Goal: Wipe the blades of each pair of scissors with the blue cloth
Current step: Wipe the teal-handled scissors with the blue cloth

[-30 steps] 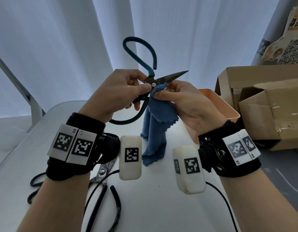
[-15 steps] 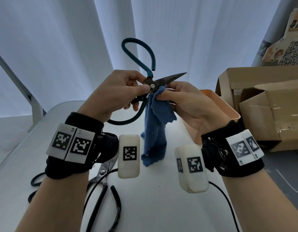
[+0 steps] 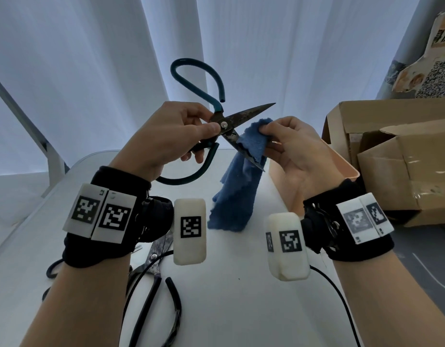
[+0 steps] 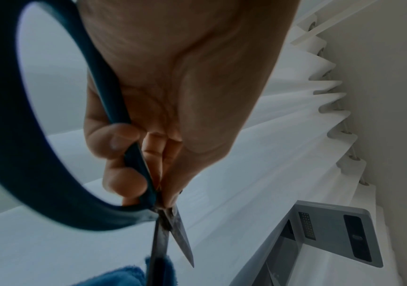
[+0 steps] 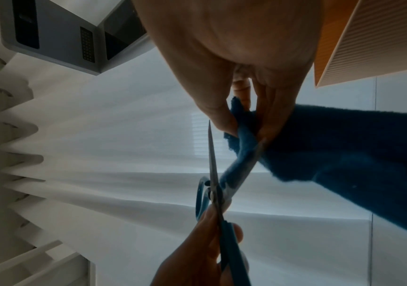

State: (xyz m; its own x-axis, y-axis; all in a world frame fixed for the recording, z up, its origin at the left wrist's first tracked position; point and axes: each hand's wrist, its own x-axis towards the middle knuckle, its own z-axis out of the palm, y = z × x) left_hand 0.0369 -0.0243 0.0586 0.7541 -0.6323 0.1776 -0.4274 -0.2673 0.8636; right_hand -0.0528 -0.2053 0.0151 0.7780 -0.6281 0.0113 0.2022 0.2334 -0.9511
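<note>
Teal-handled scissors [image 3: 224, 121] are held up above the white table [image 3: 236, 296], their rusty blades spread apart. My left hand [image 3: 205, 140] grips them at the pivot and the lower handle; the left wrist view shows the left hand [image 4: 134, 154] curled round the handle of the scissors [image 4: 167, 230]. My right hand [image 3: 267, 137] pinches the blue cloth [image 3: 251, 144] around the lower blade, and the rest of the cloth hangs down to the table. The upper blade is bare. The right wrist view shows the cloth [image 5: 332, 154] folded over that blade. A second pair of scissors [image 3: 153, 259], black-handled, lies on the table under my left wrist.
A peach plastic bin [image 3: 341, 166] stands at the table's right edge, with open cardboard boxes [image 3: 404, 159] beyond it. A black cable [image 3: 341, 299] runs from my right wrist across the table. White curtains hang behind.
The scissor blades have spread apart. My right hand has slid the cloth from near the pivot outward along the lower blade, to the right.
</note>
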